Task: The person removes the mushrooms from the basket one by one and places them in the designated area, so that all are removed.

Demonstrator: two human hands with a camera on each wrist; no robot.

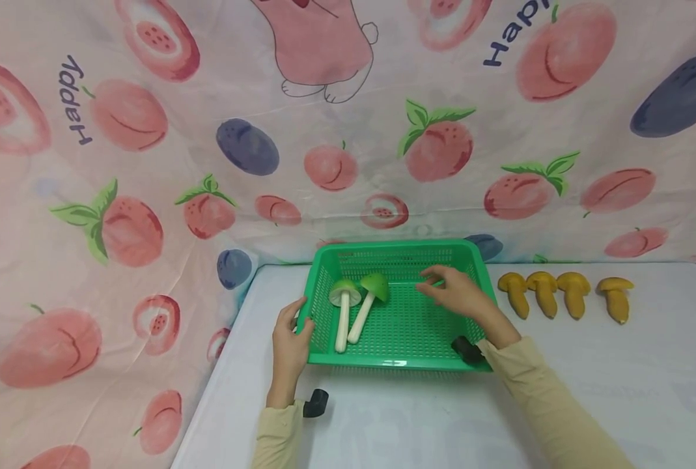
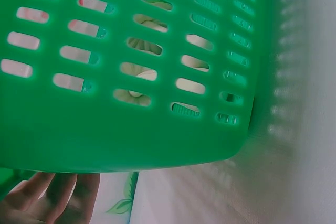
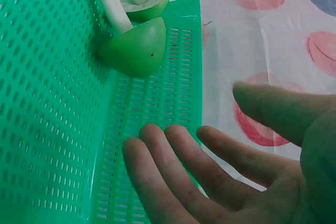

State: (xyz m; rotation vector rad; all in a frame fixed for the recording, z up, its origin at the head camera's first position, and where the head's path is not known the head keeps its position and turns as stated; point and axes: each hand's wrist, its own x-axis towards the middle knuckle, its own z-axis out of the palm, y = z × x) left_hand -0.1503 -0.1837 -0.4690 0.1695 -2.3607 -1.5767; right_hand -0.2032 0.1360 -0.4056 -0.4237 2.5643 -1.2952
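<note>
A green plastic basket [image 1: 391, 363] with slotted walls stands on the white table. Inside it, toward the left, lie two mushrooms with green caps and white stems, one [image 1: 344, 319] beside the other [image 1: 366, 312]. My left hand [image 1: 289, 339] grips the basket's left rim; in the left wrist view its fingers [image 2: 63, 195] show past the basket's edge. Over the right half of the basket hovers my right hand [image 1: 456, 293], holding nothing, its fingers spread and slightly bent. In the right wrist view the green cap [image 3: 139, 51] lies beyond these fingertips.
Several yellow-brown mushrooms [image 1: 574, 294] lie in a row on the table, right of the basket. A fruit-printed cloth [image 1: 348, 117] hangs behind the table and along its left side. Each wrist carries a small black camera, such as the left one [image 1: 316, 403].
</note>
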